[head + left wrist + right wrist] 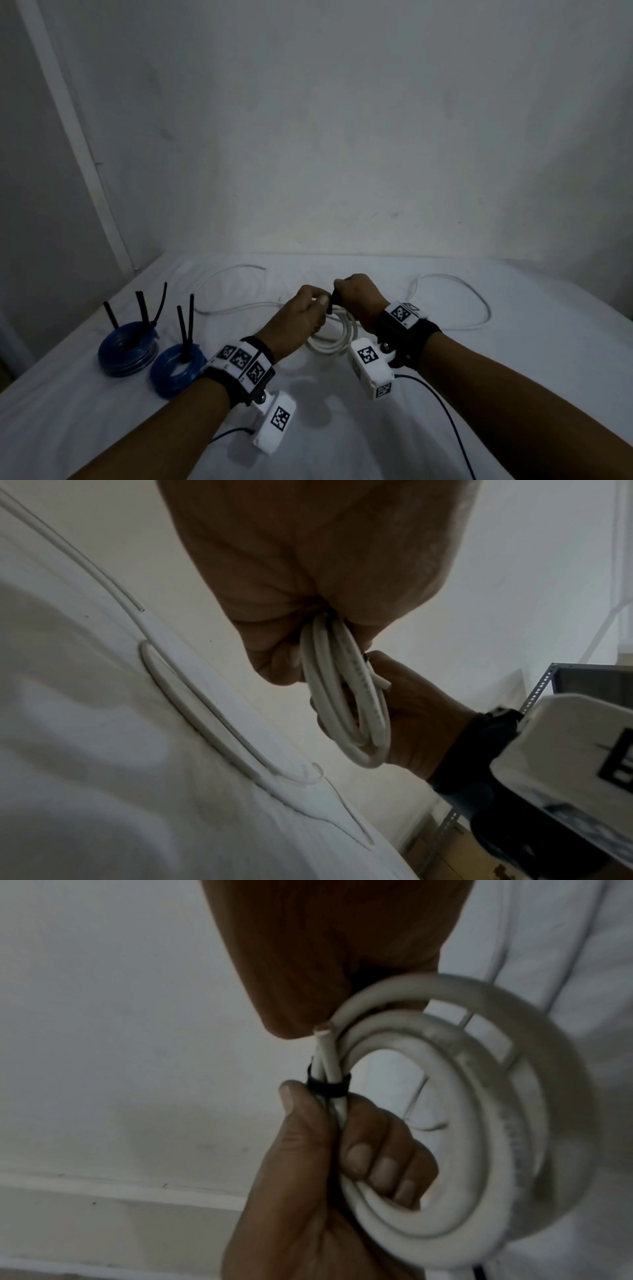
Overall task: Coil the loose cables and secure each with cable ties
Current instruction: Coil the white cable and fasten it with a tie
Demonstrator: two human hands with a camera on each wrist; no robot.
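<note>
A small coil of thick white round cable (486,1123) is held up just above the white sheet (342,428), between the two hands near the middle of the bed. A narrow black cable tie (327,1087) is wrapped round the gathered turns at one side of the coil, and a cut end of the white cable pokes out just past it.

The left hand (329,1177) has its fingers curled through the middle of the coil and its thumb pressed along the strands right beside the tie, so it grips the coil firmly. The right hand (359,296) is closed at the top of the coil where the tie sits, its fingers bunched tight round the black tie; from the head view a short black piece shows between the two hands.

Behind and to either side, a long loose white cable (455,291) wanders over the sheet in open loops, well apart from the held coil. Off to the left lie two blue cable coils (128,349), side by side, each already bound, with black tie ends (144,305) sticking up from them. Both wrists wear black straps carrying white camera boxes (371,368) with black-and-white square markers. A plain pale wall (308,137) rises behind the bed.
</note>
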